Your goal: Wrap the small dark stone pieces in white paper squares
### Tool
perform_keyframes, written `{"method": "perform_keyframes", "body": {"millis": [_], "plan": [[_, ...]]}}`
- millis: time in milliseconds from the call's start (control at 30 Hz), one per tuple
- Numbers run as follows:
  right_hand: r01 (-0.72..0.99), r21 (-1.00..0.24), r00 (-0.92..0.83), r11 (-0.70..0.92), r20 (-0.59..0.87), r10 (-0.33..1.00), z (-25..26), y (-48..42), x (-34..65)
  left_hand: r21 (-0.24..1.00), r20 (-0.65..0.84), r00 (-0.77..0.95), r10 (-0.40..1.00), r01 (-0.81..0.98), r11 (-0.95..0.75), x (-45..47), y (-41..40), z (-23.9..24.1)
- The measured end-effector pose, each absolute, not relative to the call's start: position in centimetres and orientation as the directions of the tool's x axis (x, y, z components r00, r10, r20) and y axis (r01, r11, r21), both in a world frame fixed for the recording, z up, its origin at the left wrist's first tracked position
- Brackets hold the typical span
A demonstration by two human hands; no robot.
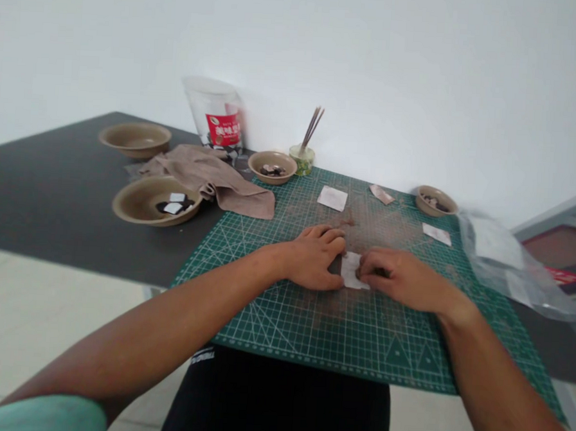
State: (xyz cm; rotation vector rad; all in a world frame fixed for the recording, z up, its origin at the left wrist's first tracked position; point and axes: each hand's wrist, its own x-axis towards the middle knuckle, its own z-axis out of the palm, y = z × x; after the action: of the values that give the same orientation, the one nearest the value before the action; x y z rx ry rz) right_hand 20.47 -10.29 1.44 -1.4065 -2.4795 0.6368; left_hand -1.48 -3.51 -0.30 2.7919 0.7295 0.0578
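Both my hands rest on a green cutting mat (273,317) and meet over a small white sachet (350,270). My left hand (315,259) has its fingers curled and pinches the sachet's left edge. My right hand (398,278) is closed on the sachet's right edge. Brown powder is smeared over the mat around and behind the sachet. Three more small sachets lie further back on the mat: a white one (332,197), a pinkish one (382,194) and a white one (436,233).
On the dark table (43,190) stand a bowl with dark pieces and white sachets (156,200), an empty bowl (135,138), two small bowls (272,166) (436,201), a brown cloth (213,176), a red-labelled pouch (218,118), a stick jar (302,158) and a clear plastic bag (512,262).
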Motion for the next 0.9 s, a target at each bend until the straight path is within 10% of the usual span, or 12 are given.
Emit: {"method": "perform_keyframes", "body": {"millis": [900], "plan": [[0.780, -0.419, -0.464, 0.465, 0.111, 0.879, 1.2, -10.0, 20.5, 0.256, -0.005, 0.876, 0.483, 0.467, -0.846, -1.6, -3.3, -0.7]]}}
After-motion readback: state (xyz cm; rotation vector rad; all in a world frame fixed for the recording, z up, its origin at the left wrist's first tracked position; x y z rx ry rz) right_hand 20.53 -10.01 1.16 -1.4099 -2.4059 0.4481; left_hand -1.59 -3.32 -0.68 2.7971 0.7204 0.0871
